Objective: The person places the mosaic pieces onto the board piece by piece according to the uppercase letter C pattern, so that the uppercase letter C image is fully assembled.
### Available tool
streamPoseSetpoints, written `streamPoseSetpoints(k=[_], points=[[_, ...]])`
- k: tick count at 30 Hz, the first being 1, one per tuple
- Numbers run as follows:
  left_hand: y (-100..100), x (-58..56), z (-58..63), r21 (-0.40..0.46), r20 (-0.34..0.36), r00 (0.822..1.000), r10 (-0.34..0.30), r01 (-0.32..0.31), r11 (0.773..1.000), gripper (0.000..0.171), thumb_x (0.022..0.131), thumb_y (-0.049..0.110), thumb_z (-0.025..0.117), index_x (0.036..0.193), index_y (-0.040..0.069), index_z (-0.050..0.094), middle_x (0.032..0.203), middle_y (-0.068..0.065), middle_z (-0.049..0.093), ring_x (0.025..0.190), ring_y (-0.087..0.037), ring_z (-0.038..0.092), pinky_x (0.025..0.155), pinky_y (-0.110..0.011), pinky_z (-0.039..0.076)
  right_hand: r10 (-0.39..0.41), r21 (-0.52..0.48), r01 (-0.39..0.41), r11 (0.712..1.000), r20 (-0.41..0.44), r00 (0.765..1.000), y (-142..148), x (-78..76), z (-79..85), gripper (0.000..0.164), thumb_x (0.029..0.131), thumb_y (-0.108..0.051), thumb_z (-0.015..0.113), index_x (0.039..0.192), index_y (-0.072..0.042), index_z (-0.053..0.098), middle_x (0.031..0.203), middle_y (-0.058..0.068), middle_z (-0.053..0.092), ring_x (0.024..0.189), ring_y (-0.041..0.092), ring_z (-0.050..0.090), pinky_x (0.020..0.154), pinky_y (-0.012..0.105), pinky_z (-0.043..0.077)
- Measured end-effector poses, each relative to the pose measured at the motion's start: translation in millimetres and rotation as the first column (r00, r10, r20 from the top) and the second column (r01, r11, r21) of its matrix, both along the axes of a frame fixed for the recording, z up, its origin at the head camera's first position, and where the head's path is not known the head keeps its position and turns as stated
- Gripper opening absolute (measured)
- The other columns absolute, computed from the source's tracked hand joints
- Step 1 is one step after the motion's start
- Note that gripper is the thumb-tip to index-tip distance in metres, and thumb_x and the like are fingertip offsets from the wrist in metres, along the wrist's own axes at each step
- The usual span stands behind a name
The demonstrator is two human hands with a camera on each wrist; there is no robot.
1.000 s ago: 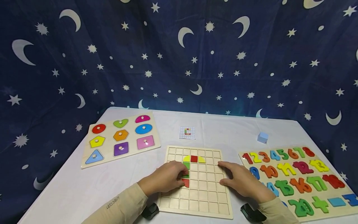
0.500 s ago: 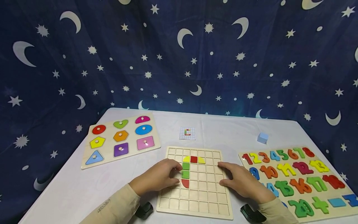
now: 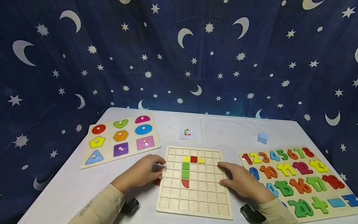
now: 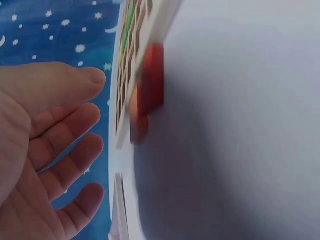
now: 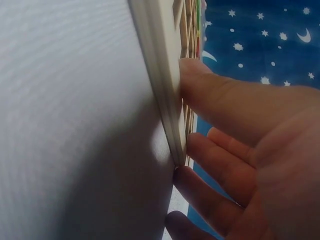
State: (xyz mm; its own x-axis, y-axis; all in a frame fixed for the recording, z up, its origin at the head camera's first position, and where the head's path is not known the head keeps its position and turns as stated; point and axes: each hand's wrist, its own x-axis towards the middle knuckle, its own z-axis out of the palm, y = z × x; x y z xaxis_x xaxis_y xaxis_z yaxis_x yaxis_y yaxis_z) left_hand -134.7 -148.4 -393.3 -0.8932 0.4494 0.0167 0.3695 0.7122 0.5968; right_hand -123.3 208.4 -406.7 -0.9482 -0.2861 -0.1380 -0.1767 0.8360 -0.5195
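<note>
A wooden grid board (image 3: 207,186) lies in the middle of the table. On it sit a red square (image 3: 194,159) between two yellow quarter-round pieces (image 3: 201,160), two green squares (image 3: 185,174) below the left one, and a red quarter-round piece (image 3: 185,183) under them. My left hand (image 3: 142,171) hovers at the board's left edge, fingers spread and holding nothing. Close by its fingertips are a red block (image 4: 154,80) and an orange block (image 4: 137,117), partly hidden by the hand in the head view. My right hand (image 3: 241,180) rests its thumb and fingertips against the board's right edge.
A small card (image 3: 187,133) with a coloured grid pattern lies behind the board. A shape puzzle (image 3: 109,146) stands at left, a number puzzle (image 3: 305,194) at right. A light blue cube (image 3: 262,137) sits at the back right of the white table (image 3: 223,127).
My left hand has left the red quarter-round piece on the board and moved left, past the board's edge to the red and orange blocks. My right hand has stayed put.
</note>
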Motion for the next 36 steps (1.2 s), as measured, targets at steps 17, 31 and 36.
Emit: streamPoseSetpoints(k=[17, 31, 36], points=[[-14, -2.4, -9.3, -0.077, 0.035, 0.997, 0.068, -0.066, 0.995, 0.026, 0.079, 0.000, 0.080, 0.100, 0.009, 0.069, 0.096, 0.004, 0.064, 0.097, -0.021, 0.058, 0.098, -0.046, 0.047, 0.007, 0.011, -0.007, 1.000, -0.005, 1.000, 0, -0.3, 1.5, 0.063, 0.084, -0.023, 0.081, 0.140, -0.007, 0.057, 0.139, 0.016, 0.057, 0.131, 0.042, 0.047, 0.104, 0.061, 0.037], [-11, -2.9, -11.0, -0.102, 0.058, 0.993, 0.105, -0.098, 0.990, 0.024, 0.079, 0.000, 0.079, 0.097, 0.011, 0.068, 0.091, 0.005, 0.061, 0.093, -0.019, 0.055, 0.097, -0.044, 0.048, 0.013, 0.017, -0.013, 1.000, -0.008, 1.000, 0, 0.3, 1.5, 0.063, 0.085, -0.023, 0.080, 0.140, -0.007, 0.056, 0.139, 0.017, 0.056, 0.131, 0.042, 0.048, 0.105, 0.060, 0.037], [-10, -3.3, -9.4, -0.118, 0.054, 0.993, 0.105, -0.098, 0.988, 0.022, 0.079, 0.001, 0.079, 0.095, 0.011, 0.067, 0.089, 0.005, 0.059, 0.090, -0.019, 0.054, 0.095, -0.043, 0.049, 0.008, 0.023, -0.008, 1.000, -0.006, 1.000, -1, 0.3, 1.5, 0.063, 0.085, -0.023, 0.080, 0.140, -0.006, 0.056, 0.139, 0.017, 0.056, 0.131, 0.042, 0.048, 0.105, 0.061, 0.037]])
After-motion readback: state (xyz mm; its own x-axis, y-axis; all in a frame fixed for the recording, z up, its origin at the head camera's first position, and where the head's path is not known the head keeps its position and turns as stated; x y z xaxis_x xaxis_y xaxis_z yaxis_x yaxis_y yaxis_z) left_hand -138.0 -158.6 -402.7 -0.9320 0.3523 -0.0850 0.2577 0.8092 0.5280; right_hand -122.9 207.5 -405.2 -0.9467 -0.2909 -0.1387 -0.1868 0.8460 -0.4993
